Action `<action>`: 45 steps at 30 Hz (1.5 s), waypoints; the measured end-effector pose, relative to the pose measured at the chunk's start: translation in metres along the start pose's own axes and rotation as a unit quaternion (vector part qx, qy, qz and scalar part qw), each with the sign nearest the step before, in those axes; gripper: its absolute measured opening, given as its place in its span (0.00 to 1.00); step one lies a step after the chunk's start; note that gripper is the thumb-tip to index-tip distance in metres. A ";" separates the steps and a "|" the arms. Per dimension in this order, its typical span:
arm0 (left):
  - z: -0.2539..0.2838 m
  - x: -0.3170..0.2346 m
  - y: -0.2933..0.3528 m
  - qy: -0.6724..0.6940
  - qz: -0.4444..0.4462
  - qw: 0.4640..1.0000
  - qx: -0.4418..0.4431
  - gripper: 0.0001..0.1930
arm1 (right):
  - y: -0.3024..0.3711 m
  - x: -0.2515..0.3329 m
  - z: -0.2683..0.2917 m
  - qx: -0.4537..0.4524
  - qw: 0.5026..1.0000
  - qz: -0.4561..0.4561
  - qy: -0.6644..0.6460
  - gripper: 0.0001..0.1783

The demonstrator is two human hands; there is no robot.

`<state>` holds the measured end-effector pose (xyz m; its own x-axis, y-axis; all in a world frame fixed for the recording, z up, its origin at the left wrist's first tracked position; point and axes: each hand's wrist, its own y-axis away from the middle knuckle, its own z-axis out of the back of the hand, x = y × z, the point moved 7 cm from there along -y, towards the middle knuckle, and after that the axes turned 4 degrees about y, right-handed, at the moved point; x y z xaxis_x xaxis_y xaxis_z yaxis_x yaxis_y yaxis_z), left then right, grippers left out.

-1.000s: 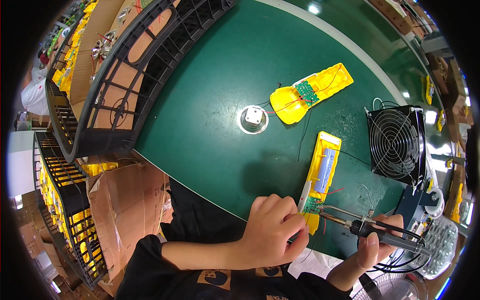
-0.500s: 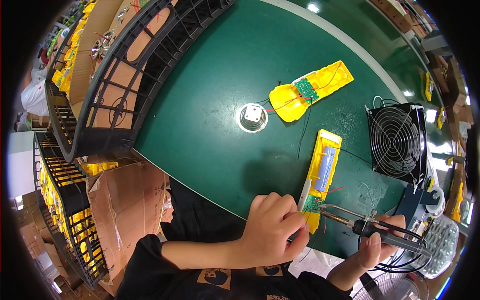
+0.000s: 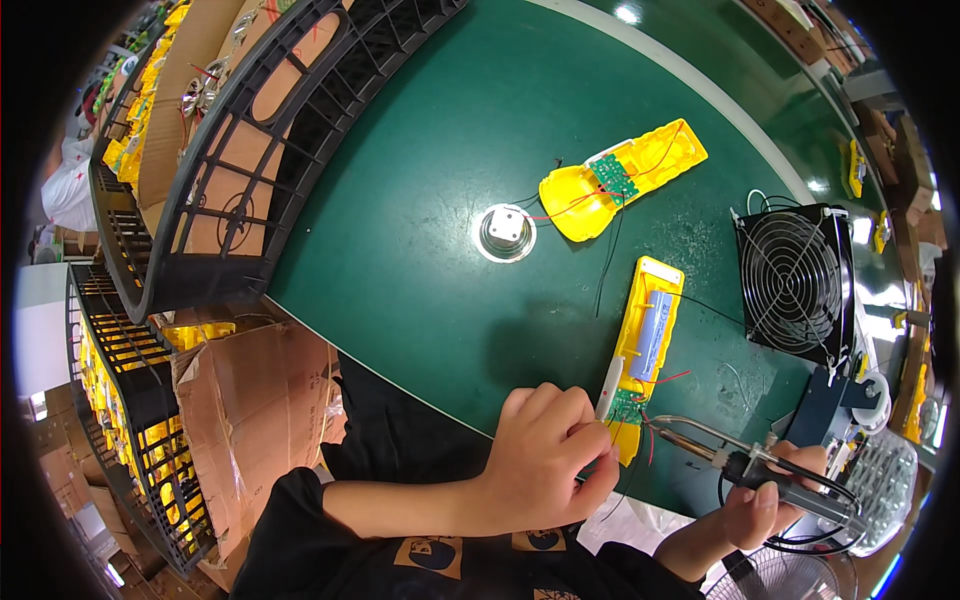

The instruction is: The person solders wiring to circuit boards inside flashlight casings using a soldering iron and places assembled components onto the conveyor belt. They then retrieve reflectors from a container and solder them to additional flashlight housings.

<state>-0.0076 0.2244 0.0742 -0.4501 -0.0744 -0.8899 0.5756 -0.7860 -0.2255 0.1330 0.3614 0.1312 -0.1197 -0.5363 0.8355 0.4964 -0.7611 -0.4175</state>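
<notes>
My right hand [image 3: 765,505] grips a soldering iron [image 3: 785,483] with a thin metal feed tube along its shaft. Its tip ends just right of a small green circuit board [image 3: 627,404]. That board sits near the lower end of a yellow plastic housing [image 3: 630,352], which also holds a blue cylindrical battery [image 3: 653,335] and loose red and dark wires. My left hand [image 3: 550,458] is closed in a pinch at the housing's lower left edge, among thin wires; what the fingertips hold is hidden.
Farther back on the green table [image 3: 430,220] lie a second yellow housing with board [image 3: 625,180] and a round silver lamp reflector [image 3: 506,235]. A black fan [image 3: 792,282] stands at right, near a solder spool [image 3: 872,402]. A black plastic crate [image 3: 225,215] borders the left.
My right hand has drawn the soldering iron slightly right and down, so its tip has moved off the circuit board. My left hand and the housings stay nearly still.
</notes>
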 end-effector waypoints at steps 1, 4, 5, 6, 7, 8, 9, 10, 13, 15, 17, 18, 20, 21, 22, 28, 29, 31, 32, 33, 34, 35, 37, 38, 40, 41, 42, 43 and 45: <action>0.000 0.000 0.000 -0.002 0.001 1.000 0.001 0.08 | 0.000 0.001 0.007 -0.043 0.999 0.008 -0.002 0.19; 0.000 -0.001 0.000 -0.007 -0.001 1.000 -0.001 0.08 | 0.002 0.004 0.025 -0.142 0.989 0.038 -0.016 0.18; 0.000 -0.001 0.000 -0.008 -0.003 1.000 -0.001 0.08 | 0.001 0.004 0.027 -0.139 0.990 0.037 -0.003 0.18; 0.000 -0.002 0.000 -0.009 -0.005 1.000 -0.005 0.08 | 0.002 0.002 0.029 -0.139 0.990 0.026 -0.009 0.18; 0.001 -0.002 0.001 -0.009 -0.007 1.000 -0.008 0.08 | 0.002 0.001 0.033 -0.142 0.989 0.022 -0.025 0.18; 0.001 -0.002 0.001 -0.010 -0.009 1.000 -0.009 0.08 | 0.003 0.000 0.035 -0.140 0.990 0.018 -0.016 0.18; 0.001 -0.002 0.001 -0.011 -0.010 1.000 -0.010 0.08 | 0.003 0.000 0.037 -0.135 0.991 0.017 -0.017 0.18; 0.001 -0.003 0.002 -0.011 -0.012 1.000 -0.011 0.08 | 0.004 0.000 0.038 -0.129 0.991 0.023 -0.027 0.18; 0.001 -0.004 0.003 -0.016 -0.016 1.000 -0.011 0.08 | 0.005 0.002 0.043 -0.130 0.991 0.041 0.006 0.18; 0.001 -0.005 0.005 -0.012 -0.020 1.000 -0.014 0.08 | 0.007 0.002 0.045 -0.131 0.991 0.036 0.009 0.18; 0.003 -0.006 0.006 -0.008 -0.024 1.000 -0.017 0.08 | 0.010 0.003 0.049 -0.138 0.990 0.036 0.009 0.18; 0.005 -0.005 0.008 -0.004 -0.024 1.000 -0.012 0.08 | 0.012 0.003 0.052 -0.147 0.989 0.028 -0.004 0.18; 0.010 -0.008 0.011 -0.001 -0.028 1.000 -0.008 0.07 | 0.016 0.003 0.058 -0.159 0.987 0.024 -0.020 0.18; 0.012 -0.005 0.013 0.031 0.019 0.999 0.005 0.09 | 0.017 0.004 0.062 -0.168 0.985 0.029 -0.021 0.18; 0.011 -0.002 0.013 0.059 0.069 0.996 0.026 0.12 | 0.020 0.006 0.069 -0.193 0.980 0.034 -0.031 0.18; -0.006 -0.035 -0.016 -0.191 0.064 0.977 0.063 0.24 | 0.030 0.017 0.097 -0.213 0.974 0.031 -0.065 0.20; -0.007 -0.037 -0.021 -0.241 0.079 0.965 0.065 0.23 | 0.034 0.018 0.104 -0.233 0.968 0.031 -0.086 0.20; -0.007 -0.044 -0.027 -0.283 0.067 0.954 0.074 0.21 | 0.040 0.020 0.112 -0.251 0.965 0.030 -0.073 0.20; -0.007 -0.046 -0.028 -0.312 0.065 0.944 0.087 0.20 | 0.042 0.021 0.115 -0.249 0.965 0.031 -0.075 0.21; -0.010 -0.045 -0.026 -0.330 0.074 0.933 0.122 0.20 | 0.046 0.021 0.121 -0.275 0.957 0.035 -0.081 0.21; -0.009 -0.046 -0.026 -0.342 0.068 0.929 0.124 0.20 | 0.044 0.024 0.120 -0.222 0.966 0.058 -0.122 0.15; -0.006 -0.050 -0.026 -0.357 0.049 0.927 0.106 0.20 | 0.048 0.022 0.122 -0.222 0.960 0.054 -0.162 0.15; -0.007 -0.045 -0.024 -0.338 0.081 0.927 0.141 0.21 | 0.056 0.019 0.128 -0.238 0.955 0.040 -0.171 0.15; -0.006 -0.046 -0.024 -0.330 0.078 0.929 0.146 0.21 | 0.062 0.013 0.136 -0.303 0.944 0.021 -0.129 0.22; -0.003 -0.046 -0.026 -0.343 0.090 0.923 0.153 0.21 | 0.071 0.000 0.140 -0.315 0.936 -0.012 -0.157 0.22; -0.001 -0.045 -0.026 -0.342 0.109 0.918 0.170 0.20 | 0.074 -0.006 0.140 -0.291 0.941 -0.028 -0.172 0.22; 0.006 -0.050 -0.028 -0.331 0.106 0.925 0.153 0.20 | 0.080 -0.013 0.143 -0.291 0.939 -0.041 -0.181 0.22; 0.016 -0.055 -0.032 -0.339 0.093 0.926 0.140 0.20 | 0.085 -0.020 0.145 -0.290 0.936 -0.053 -0.191 0.21; 0.030 -0.068 -0.039 -0.244 0.072 0.956 0.144 0.19 | 0.097 -0.032 0.148 -0.278 0.935 -0.070 -0.207 0.20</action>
<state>-0.0199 0.2413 0.1559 -0.6853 -0.4179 -0.5964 0.4762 -0.8768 0.0671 0.3127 0.3588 0.1170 0.2499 -0.3185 0.9144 -0.0377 -0.9468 -0.3195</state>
